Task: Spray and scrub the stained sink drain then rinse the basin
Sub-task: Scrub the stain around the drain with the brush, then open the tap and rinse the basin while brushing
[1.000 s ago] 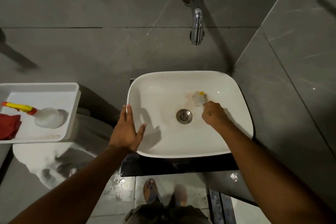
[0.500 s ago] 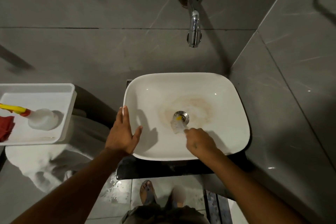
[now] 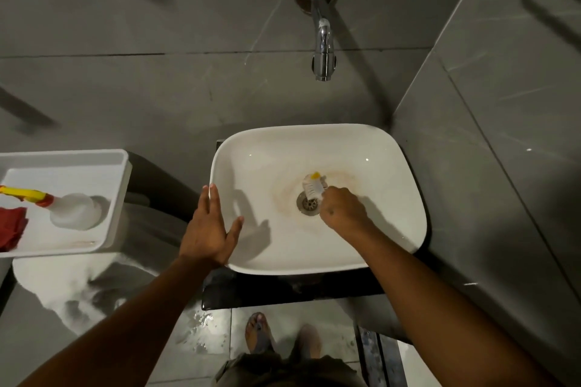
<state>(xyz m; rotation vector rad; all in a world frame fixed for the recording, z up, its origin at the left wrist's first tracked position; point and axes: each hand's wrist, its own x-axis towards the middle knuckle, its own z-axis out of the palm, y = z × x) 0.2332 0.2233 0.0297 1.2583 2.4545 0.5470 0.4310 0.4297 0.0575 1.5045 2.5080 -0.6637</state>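
The sink drain (image 3: 308,203) sits at the low centre of the white basin (image 3: 390,229), ringed by a brownish stain (image 3: 284,198) that spreads mostly to its far and left sides. In the head view, the only one there is, the right hand (image 3: 341,212) is closed around the handle of a small brush (image 3: 312,187), with the handle itself hidden in the fist. The brush's long axis runs from the hand up and away toward the far wall, so the pale bristles rest just beyond the drain's far right edge. The left hand (image 3: 207,229) lies open and flat on the basin's left rim, holding nothing, well apart from the drain. The right hand is nearer, and a short pull toward the person would probably drag the bristles across the drain.
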